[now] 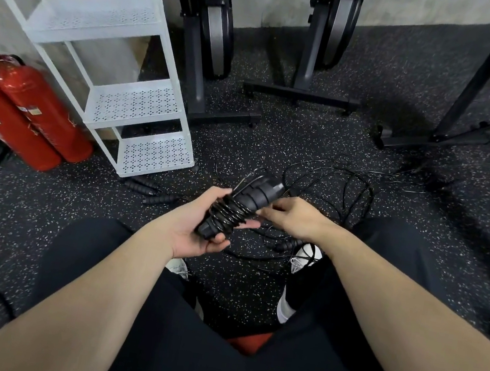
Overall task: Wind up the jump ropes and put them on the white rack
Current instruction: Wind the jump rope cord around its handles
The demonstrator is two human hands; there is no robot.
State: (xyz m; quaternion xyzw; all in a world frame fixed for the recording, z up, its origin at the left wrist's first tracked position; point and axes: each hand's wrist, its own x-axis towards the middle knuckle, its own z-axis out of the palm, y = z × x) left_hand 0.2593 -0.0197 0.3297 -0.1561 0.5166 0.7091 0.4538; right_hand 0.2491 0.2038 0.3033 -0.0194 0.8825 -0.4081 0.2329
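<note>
My left hand (198, 226) grips a pair of black jump rope handles (244, 204) held together, with thin black cord wound several turns around their lower half. My right hand (293, 218) touches the handles' right side, its fingertips pinching the cord there. Loose black rope (346, 185) lies in tangled loops on the floor beyond my hands. More black handles (153, 191) lie on the floor by the foot of the white rack (141, 104), which stands at the left with perforated shelves that hold no ropes.
Two red fire extinguishers (24, 112) lean left of the rack. Black exercise machines (213, 36) and stand legs (437, 135) line the back wall. My knees and white shoes (302, 258) are below my hands on the speckled rubber floor.
</note>
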